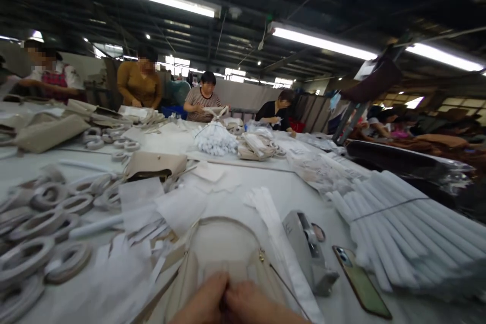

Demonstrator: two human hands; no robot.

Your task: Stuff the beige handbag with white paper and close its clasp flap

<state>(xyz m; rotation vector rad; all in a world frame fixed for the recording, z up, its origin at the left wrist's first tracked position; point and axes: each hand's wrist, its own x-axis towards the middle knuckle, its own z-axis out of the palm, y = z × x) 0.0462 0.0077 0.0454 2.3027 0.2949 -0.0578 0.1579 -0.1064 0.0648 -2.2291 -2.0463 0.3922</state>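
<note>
Item 1. Beige handbag (224, 245): flat on the white worktable (299, 187), at bottom centre. Arched top edge turned away, long axis running straight out from the body. Small gold fitting (261, 255) on its right edge.

Item 2. Left hand (203, 301) and right hand (252, 309): side by side at the lower edge of the view, touching each other over the near end of the handbag. Fingers drawn in narrow and bunched, tips meeting on the midline of the bag. Cannot tell whether a fold of material is pinched between them. Rest of the bag directly ahead of the fingertips, neither hand nearer than the other.

Item 3. Right of the bag, just beside it: long white paper strips (271, 223), then a grey tape dispenser (308, 250), then a smartphone (361, 287) lying face down.

Item 4. Far right: tied bundle of white paper rolls (410, 233), well apart from the hands.

Item 5. Left: many wrapped ring handles (36, 243), blurred, with loose paper scraps between them and the bag.

Item 6. Far side of the table: co-workers (201, 97) with their own piles.
</note>
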